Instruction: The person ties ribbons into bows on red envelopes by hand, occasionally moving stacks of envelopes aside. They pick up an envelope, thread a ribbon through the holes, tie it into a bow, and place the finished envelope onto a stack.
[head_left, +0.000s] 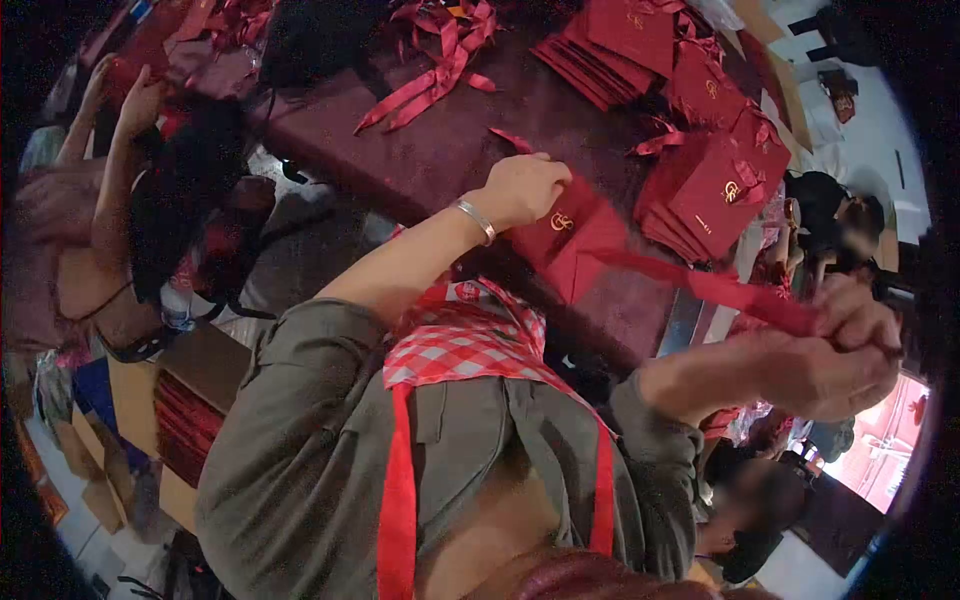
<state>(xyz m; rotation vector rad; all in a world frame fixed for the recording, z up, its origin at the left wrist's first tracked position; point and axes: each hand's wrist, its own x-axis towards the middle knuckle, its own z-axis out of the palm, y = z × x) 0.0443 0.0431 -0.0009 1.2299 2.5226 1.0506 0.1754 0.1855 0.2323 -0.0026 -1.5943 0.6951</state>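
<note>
My left hand (pixel 525 190), with a silver bangle on its wrist, is closed on the top of a dark red paper gift bag (pixel 580 245) with a gold logo. The bag lies tilted at the table's near edge. From it a red ribbon (pixel 720 288) stretches out to the right. My right hand (pixel 845 350), slightly blurred, pinches the far end of this ribbon, well away from the bag. A short ribbon tail (pixel 510 138) shows just beyond my left hand.
Stacked red gift bags (pixel 710 190) with ribbons stand right of my left hand, and more bags (pixel 610 50) lie farther back. Loose red ribbons (pixel 440 60) are heaped on the dark red tablecloth (pixel 330 130). Another person's hands (pixel 140 100) work at left; other people are at right.
</note>
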